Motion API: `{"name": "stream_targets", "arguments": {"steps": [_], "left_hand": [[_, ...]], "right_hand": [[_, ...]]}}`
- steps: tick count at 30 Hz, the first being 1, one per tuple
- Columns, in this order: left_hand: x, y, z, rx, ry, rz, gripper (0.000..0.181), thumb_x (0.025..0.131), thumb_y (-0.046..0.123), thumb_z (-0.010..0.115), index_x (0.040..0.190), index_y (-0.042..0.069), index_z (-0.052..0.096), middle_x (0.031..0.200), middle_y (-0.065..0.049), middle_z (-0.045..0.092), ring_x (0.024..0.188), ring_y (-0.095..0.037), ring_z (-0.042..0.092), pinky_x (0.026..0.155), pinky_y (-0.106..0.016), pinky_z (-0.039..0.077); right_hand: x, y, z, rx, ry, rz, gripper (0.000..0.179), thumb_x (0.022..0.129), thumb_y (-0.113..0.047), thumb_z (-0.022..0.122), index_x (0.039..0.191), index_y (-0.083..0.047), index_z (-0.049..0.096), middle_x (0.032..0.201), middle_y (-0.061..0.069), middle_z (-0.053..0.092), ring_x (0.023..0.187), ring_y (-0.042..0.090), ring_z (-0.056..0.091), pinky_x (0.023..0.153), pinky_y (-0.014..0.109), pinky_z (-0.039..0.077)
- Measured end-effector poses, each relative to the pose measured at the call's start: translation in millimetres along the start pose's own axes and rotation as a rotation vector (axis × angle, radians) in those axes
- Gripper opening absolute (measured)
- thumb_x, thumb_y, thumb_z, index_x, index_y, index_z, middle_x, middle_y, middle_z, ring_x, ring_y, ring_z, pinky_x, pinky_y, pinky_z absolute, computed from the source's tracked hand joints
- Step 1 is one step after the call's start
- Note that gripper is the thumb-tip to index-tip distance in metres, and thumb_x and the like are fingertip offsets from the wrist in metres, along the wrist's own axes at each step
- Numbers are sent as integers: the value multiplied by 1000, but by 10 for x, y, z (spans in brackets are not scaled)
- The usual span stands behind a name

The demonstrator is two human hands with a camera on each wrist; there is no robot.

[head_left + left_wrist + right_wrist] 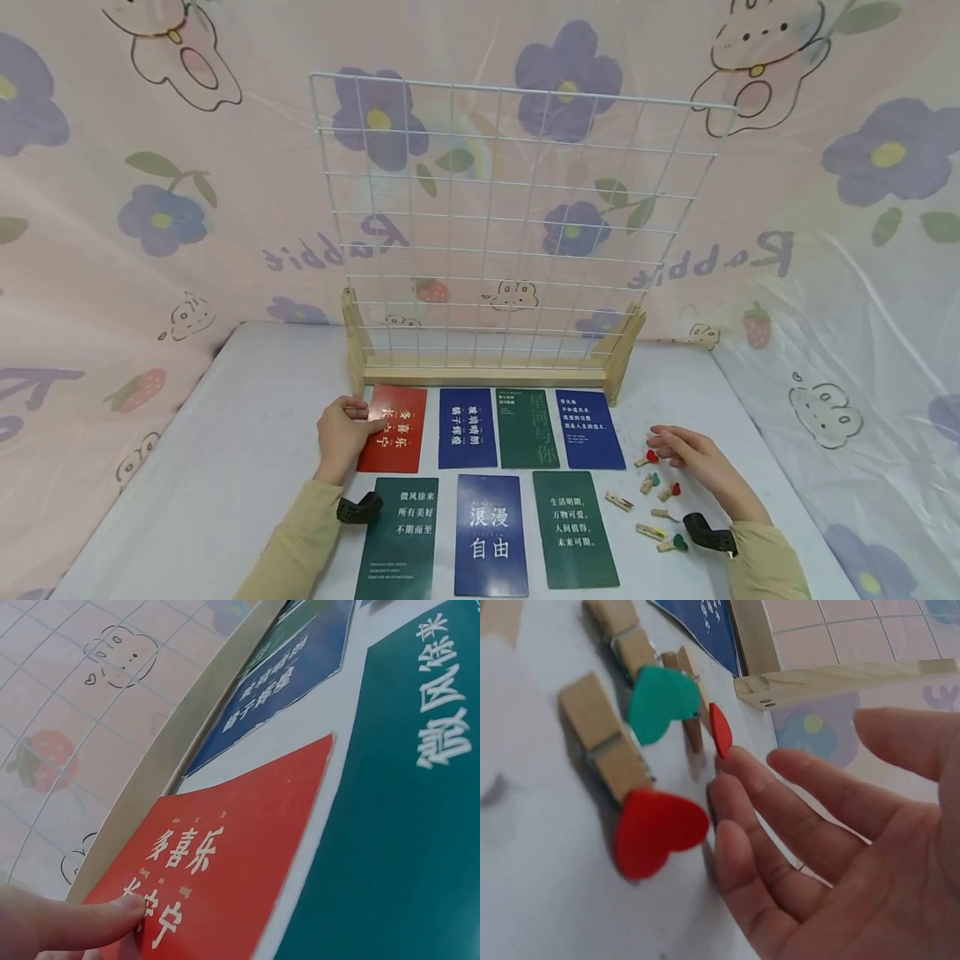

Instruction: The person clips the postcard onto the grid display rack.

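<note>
My left hand holds the left edge of a red card with white Chinese characters. In the left wrist view the thumb lies over the card's face, and the other fingers are mostly hidden beside and behind its edge. My right hand is by the small wooden clothespins, its fingers loosely extended and holding nothing. Its fingertips are close to a clothespin with a red heart; whether they touch it I cannot tell. Nearby lie clothespins with a green heart and another red heart.
A white wire grid stands upright in a wooden base at the back. Before it lie blue cards and green cards in two rows. More clothespins lie at right on the white table. Patterned cloth hangs behind.
</note>
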State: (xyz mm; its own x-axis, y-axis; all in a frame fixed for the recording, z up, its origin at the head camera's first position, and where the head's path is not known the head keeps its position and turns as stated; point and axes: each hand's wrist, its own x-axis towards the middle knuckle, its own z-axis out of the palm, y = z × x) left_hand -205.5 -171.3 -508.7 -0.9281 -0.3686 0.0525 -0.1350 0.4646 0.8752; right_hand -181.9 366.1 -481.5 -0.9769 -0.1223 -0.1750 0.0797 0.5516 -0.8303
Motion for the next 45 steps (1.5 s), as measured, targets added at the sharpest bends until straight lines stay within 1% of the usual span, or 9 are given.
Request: {"name": "stream_targets", "arguments": {"steps": [7, 8, 14, 21, 27, 32, 35, 41, 45], "left_hand": [[38, -7, -38, -27, -53, -13, 34, 75, 9, 82, 102, -5, 65, 84, -15, 66, 75, -25, 61, 58, -25, 50], [41, -5, -43, -34, -62, -16, 33, 76, 9, 81, 102, -6, 66, 84, -15, 66, 76, -25, 61, 58, -25, 50], [41, 11, -62, -79, -106, -54, 29, 81, 8, 77, 102, -8, 65, 87, -17, 66, 77, -22, 60, 58, -22, 48], [24, 38, -113, -145, -161, -107, 33, 84, 11, 75, 105, -10, 62, 89, -17, 65, 76, -18, 59, 59, -20, 49], [29, 42, -164, -153, -188, -150, 36, 86, 16, 73, 109, -8, 61, 92, -16, 64, 77, -19, 59, 62, -21, 51], [29, 44, -173, -144, -187, -150, 37, 87, 20, 73, 109, -7, 61, 93, -16, 66, 78, -18, 60, 64, -20, 51], [28, 42, -174, -161, -186, -149, 37, 87, 19, 73, 109, -7, 61, 94, -17, 66, 78, -18, 61, 64, -21, 51], [42, 37, -154, -210, -190, -173, 37, 90, 21, 69, 112, -7, 61, 96, -17, 66, 75, -16, 61, 63, -23, 53], [57, 40, -153, -214, -185, -184, 36, 92, 21, 66, 113, -7, 61, 98, -19, 65, 73, -14, 60, 61, -22, 52]], "right_hand": [[-10, 0, -24, -85, -17, 55, 47, 101, -31, 50, 129, 7, 53, 108, 14, 66, 89, 20, 60, 71, 27, 49], [-12, -1, -26, -83, -17, 76, 47, 100, -32, 52, 128, 5, 55, 107, 13, 67, 89, 20, 60, 71, 28, 49], [-30, 30, -48, -91, -35, 108, 47, 97, -33, 57, 126, 5, 57, 104, 10, 67, 89, 21, 59, 69, 30, 48], [-19, 48, -61, -110, -57, 88, 48, 96, -33, 59, 127, 4, 56, 106, 11, 67, 92, 22, 58, 73, 33, 48], [24, 65, -38, -94, -69, 77, 46, 92, -29, 65, 124, 3, 59, 107, 11, 67, 92, 21, 59, 75, 32, 48], [28, 91, -25, -105, -72, 59, 46, 91, -29, 67, 121, 5, 60, 108, 12, 67, 90, 18, 61, 76, 28, 49], [33, 110, -21, -108, -68, 63, 46, 89, -30, 68, 120, 4, 61, 107, 10, 67, 90, 16, 61, 76, 26, 49], [32, 124, -28, -112, -66, 51, 45, 89, -28, 69, 119, 5, 61, 106, 11, 67, 86, 18, 60, 71, 25, 49], [40, 120, -30, -111, -68, 36, 44, 89, -25, 69, 120, 6, 61, 104, 11, 67, 83, 18, 58, 68, 25, 49]]}}
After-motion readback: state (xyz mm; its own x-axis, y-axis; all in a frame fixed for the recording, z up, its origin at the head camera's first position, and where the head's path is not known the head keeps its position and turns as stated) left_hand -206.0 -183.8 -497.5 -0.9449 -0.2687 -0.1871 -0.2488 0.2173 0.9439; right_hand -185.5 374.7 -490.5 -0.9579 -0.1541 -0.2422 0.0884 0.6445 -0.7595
